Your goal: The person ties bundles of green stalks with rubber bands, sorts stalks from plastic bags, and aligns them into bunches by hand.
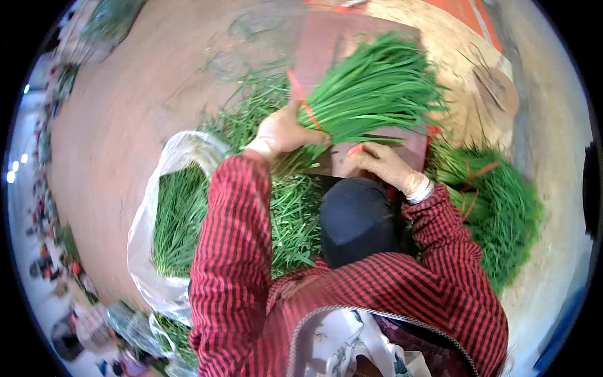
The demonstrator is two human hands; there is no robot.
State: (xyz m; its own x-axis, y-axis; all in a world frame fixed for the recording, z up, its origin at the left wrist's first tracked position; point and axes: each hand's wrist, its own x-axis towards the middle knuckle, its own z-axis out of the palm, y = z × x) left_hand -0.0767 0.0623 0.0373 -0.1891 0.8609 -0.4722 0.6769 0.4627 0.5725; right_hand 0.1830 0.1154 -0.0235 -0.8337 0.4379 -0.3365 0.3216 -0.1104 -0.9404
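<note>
We have a bunch [380, 88] of long green stalks in our left hand [282, 131], held aslant over the dark red board [320, 38], with its leafy tips fanned away from us. The left fingers close around the stalks near their butt ends, the thumb lying across the near side and the other fingers mostly hidden beneath. An orange band [313, 117] crosses the stalks just beside that thumb, and a strip of the same colour sticks out past the far edge; we cannot tell whether it is fastened underneath. We judge the step in hand to be the handling of this one banded bunch. Our right hand [383, 165] is near the butt ends, its fingers loosely bent; something red shows at the fingertips, but we cannot tell whether they hold it. From this pose, any move with the bunch calls for a firm left grip close to the band, so that the stalks stay together, and a clear way for the long tips. More banded greens [502, 217] lie on our right, beside the board. On our left, an open white bag [143, 251] holds greens, and loose stalks [292, 210] lie between it and our dark-clothed knee [358, 220].
</note>
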